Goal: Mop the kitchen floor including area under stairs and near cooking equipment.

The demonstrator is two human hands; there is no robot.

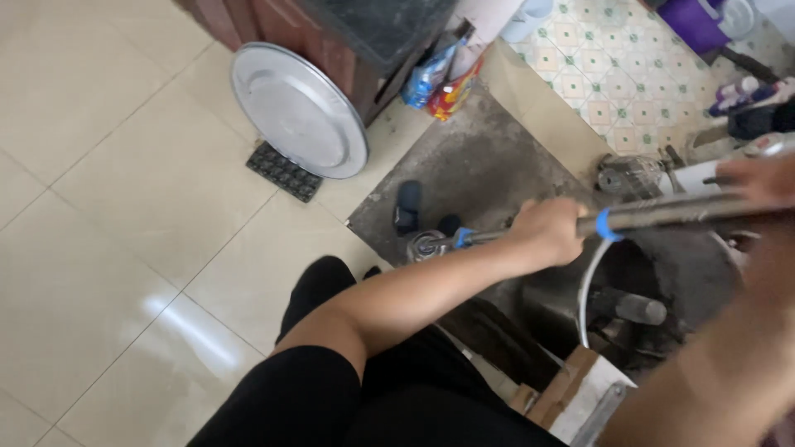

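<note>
Over the grey floor slab (464,165), left hand (546,232) clenched round metal pipe (662,213) to steady it, right hand (762,178) gripping its far end (blurred).

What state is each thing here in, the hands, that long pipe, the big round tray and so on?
left hand: closed around the pipe
right hand: on the pipe's far end, grip unclear
metal pipe: held roughly level
round metal tray: tilted, leaning against the cabinet
snack packets: propped upright

A long grey metal pipe (662,213) is lying nearly level across the view, tilting slightly up to the right. Blue bands are ringing it at two spots, and a round fitting is capping its left end.
</note>
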